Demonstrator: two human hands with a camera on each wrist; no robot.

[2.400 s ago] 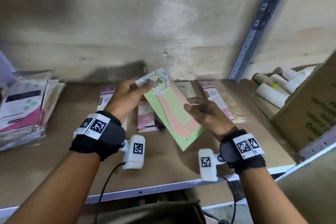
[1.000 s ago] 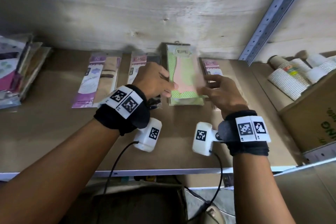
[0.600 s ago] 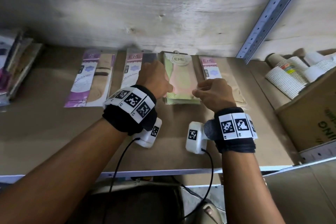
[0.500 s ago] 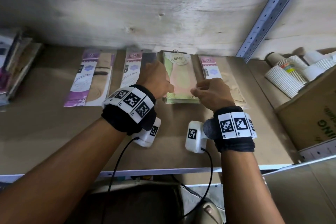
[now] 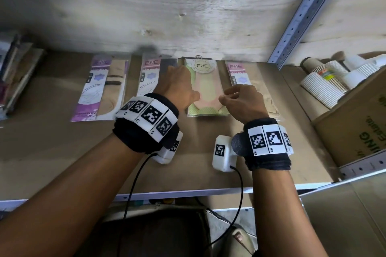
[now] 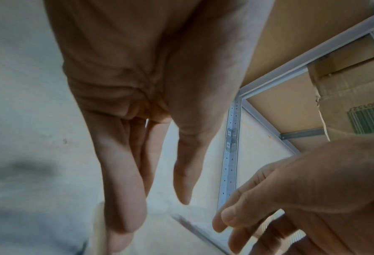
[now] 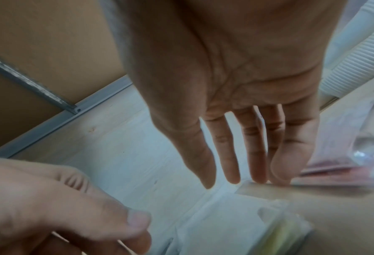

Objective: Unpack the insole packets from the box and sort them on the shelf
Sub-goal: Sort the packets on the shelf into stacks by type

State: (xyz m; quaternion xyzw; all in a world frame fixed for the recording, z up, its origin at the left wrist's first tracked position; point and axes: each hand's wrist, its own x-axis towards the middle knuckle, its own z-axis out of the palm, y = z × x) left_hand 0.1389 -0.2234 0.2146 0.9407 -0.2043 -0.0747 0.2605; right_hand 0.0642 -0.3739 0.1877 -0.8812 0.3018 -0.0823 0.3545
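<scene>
both hands hover with loose, empty fingers over the brown board shelf (image 5: 62, 152), the left hand (image 5: 177, 87) and right hand (image 5: 242, 102) flanking the flat green-and-pink insole packet (image 5: 205, 89). it lies between two purple-labelled clear insole packets (image 5: 149, 81) (image 5: 240, 75), its top near the pale plywood back wall (image 5: 188, 6).

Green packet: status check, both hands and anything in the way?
Left hand open, right hand open, neither gripping. Green packet flat on shelf, between two pink packets. Nothing in the way.

Pale plywood back wall (image 5: 188, 6), perforated grey metal upright (image 5: 300, 16), brown shelf board (image 5: 62, 142).
</scene>
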